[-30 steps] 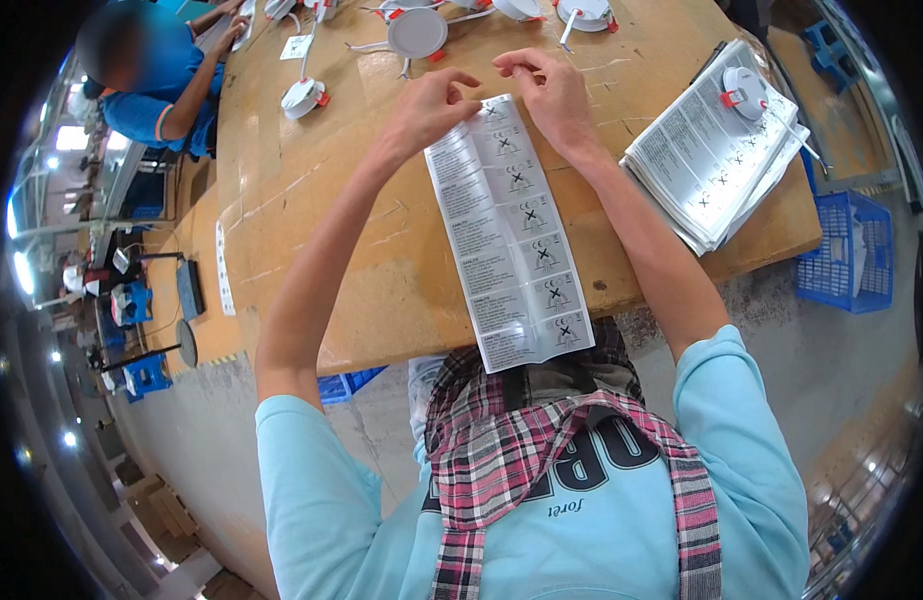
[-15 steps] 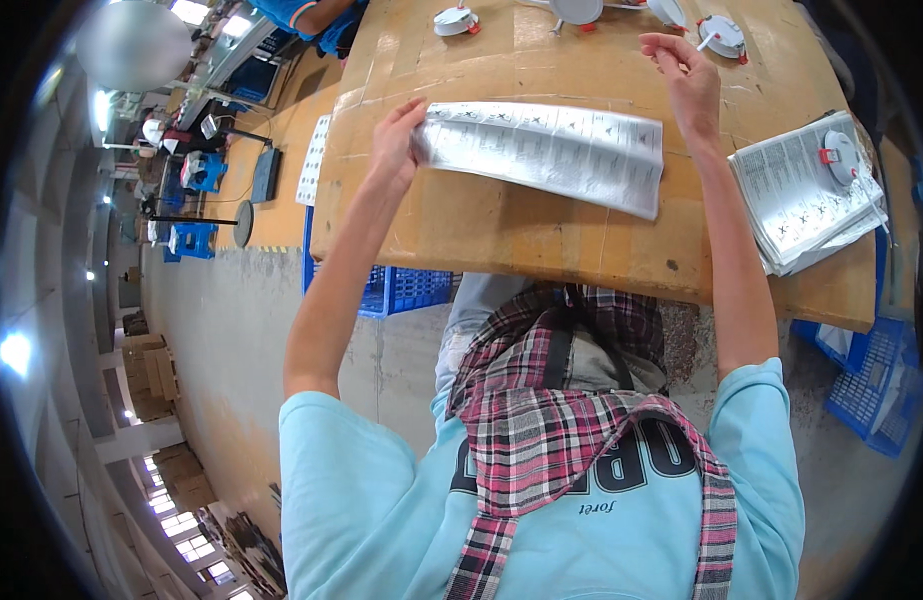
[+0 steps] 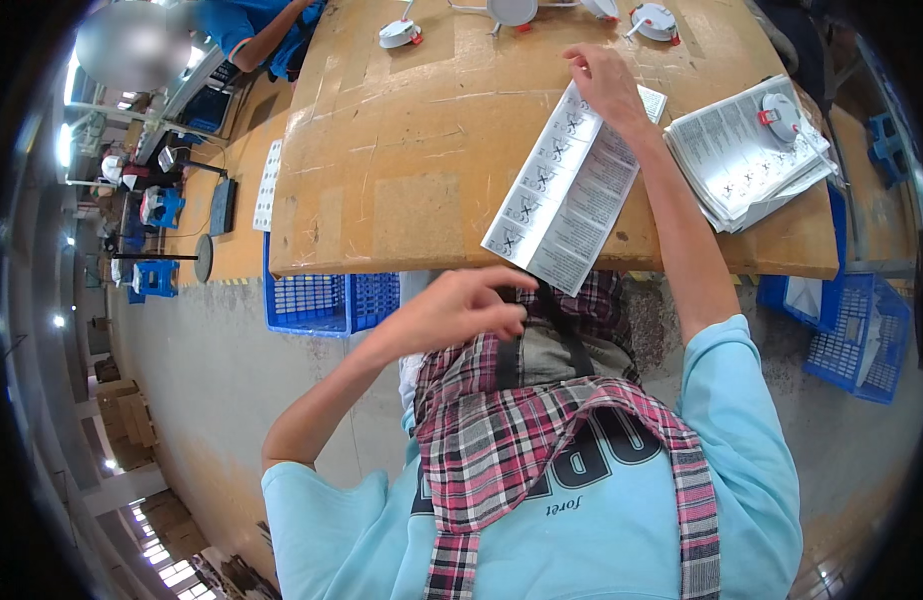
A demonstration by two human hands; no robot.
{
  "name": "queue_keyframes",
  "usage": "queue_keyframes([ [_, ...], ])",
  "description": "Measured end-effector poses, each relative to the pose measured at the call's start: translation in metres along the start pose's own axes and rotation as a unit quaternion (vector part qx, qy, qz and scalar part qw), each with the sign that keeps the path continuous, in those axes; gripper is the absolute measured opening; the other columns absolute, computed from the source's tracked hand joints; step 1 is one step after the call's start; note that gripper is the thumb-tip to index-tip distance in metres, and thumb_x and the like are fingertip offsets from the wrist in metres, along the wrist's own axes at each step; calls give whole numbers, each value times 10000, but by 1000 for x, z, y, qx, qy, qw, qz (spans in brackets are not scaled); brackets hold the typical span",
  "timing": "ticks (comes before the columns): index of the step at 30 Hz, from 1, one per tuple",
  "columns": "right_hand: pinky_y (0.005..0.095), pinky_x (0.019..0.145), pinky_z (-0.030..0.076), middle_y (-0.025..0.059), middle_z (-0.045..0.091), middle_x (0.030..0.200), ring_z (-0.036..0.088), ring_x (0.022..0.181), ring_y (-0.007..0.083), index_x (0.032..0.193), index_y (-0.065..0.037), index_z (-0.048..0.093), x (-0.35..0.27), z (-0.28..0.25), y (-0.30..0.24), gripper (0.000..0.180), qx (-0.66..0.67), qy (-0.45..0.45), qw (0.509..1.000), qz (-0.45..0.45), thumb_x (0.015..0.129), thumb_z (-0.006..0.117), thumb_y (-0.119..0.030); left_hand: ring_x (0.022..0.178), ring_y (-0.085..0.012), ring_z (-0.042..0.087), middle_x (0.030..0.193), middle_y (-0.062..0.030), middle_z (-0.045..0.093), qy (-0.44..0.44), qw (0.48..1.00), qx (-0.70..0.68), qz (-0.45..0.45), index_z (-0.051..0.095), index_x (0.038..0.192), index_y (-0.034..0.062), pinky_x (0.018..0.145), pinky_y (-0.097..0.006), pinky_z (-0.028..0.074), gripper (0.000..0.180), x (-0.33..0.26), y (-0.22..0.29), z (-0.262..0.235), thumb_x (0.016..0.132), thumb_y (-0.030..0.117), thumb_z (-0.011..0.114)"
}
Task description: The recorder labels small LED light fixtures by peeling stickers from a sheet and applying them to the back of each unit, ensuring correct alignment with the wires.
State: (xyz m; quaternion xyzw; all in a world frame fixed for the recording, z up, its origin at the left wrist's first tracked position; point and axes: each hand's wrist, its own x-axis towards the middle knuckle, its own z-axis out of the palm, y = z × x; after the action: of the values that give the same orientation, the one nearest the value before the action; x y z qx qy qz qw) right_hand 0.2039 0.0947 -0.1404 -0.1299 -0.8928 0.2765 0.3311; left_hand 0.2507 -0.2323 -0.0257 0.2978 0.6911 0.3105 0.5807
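A silver sheet of printed labels (image 3: 562, 195) lies aslant on the wooden table, its near end jutting a little past the front edge. My right hand (image 3: 610, 88) is over the sheet's far end, thumb and fingertips pinched together; whatever may be between them is too small to make out. Just off the near end hovers my left hand (image 3: 462, 312), fingers apart and holding nothing. Beyond my right hand sit round white downlights with red clips, among them one at the right (image 3: 654, 22), one in the middle (image 3: 512, 10) and one at the left (image 3: 400, 36).
A stack of similar silver sheets (image 3: 727, 165) lies on the table's right side, with a white downlight (image 3: 781, 117) on top. Blue crates stand below the table, left (image 3: 307, 302) and right (image 3: 854, 340). Another person's blue sleeve (image 3: 257, 28) shows at the far left.
The label sheet has turned from crosswise to a steep slant. My left hand has let go of it and come back toward me; my right hand has moved left over its far end.
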Motion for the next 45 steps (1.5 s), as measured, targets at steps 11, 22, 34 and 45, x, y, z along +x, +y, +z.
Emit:
queue_keyframes([
  [11,310,749,513,128,688,887,658,803,220,1015,-6,655,2,12,-22,210,215,-138,966,-47,820,598,-61,895,-145,642,992,-118,685,319,896,100,292,588,1169,-49,807,-283,504,348,122,50,-123,900,170,619],
  [22,333,787,478,101,694,873,609,873,232,892,-11,691,6,-23,-60,132,219,16,974,-54,814,595,-58,861,-176,648,1059,-149,653,418,882,103,191,592,1167,-33,742,-302,512,569,254,85,-237,737,288,781],
  [34,258,769,499,108,683,886,633,870,138,1030,17,664,9,-21,-60,239,361,-47,919,153,919,547,-160,981,-163,615,1060,-86,609,342,835,-27,431,548,1062,8,852,-270,509,293,123,26,-167,806,-62,673],
  [45,165,508,343,-36,607,725,444,567,15,1015,-35,676,16,1,-136,335,517,-366,741,223,951,564,-344,1082,-211,591,1153,-117,588,196,869,86,447,579,1019,9,912,-325,495,317,59,-25,-112,744,-135,643],
])
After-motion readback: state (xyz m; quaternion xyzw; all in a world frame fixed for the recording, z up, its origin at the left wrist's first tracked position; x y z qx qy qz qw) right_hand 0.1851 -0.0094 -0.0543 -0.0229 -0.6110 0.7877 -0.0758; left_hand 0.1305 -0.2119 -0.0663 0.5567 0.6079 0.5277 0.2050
